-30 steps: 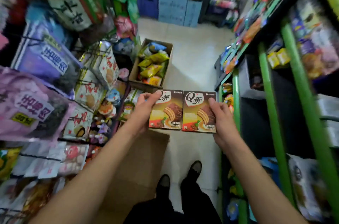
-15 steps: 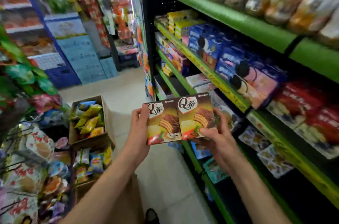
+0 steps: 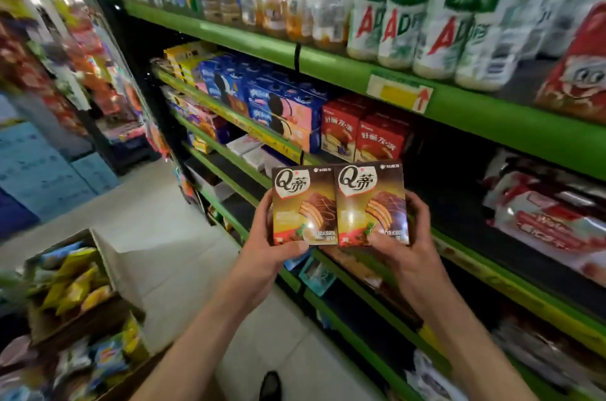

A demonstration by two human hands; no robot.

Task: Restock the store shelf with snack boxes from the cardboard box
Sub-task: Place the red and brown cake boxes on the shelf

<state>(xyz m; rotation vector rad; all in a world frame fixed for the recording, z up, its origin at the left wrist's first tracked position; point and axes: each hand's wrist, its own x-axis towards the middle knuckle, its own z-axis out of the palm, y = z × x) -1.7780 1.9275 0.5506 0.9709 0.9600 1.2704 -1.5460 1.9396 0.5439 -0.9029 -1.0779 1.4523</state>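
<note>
I hold two brown snack boxes side by side in front of the green shelf (image 3: pixel 357 71). My left hand (image 3: pixel 262 253) grips the left snack box (image 3: pixel 303 203) from its left edge, thumb on the lower front. My right hand (image 3: pixel 405 246) grips the right snack box (image 3: pixel 370 200) from its right edge, thumb across the bottom front. Both boxes stand upright, faces toward me, just below the red snack boxes (image 3: pixel 362 135) on the middle shelf. A dark gap in that shelf lies right of the red boxes.
Blue cookie boxes (image 3: pixel 278 105) and yellow boxes fill the shelf's left part. White bottles (image 3: pixel 403 23) line the shelf above. Red-and-white packs (image 3: pixel 541 220) lie at right. An open cardboard box (image 3: pixel 108 259) of snack bags sits on the floor at lower left.
The view has swung up and right toward the shelf. Both hands have carried the two boxes higher and closer to the middle shelf, still held side by side.
</note>
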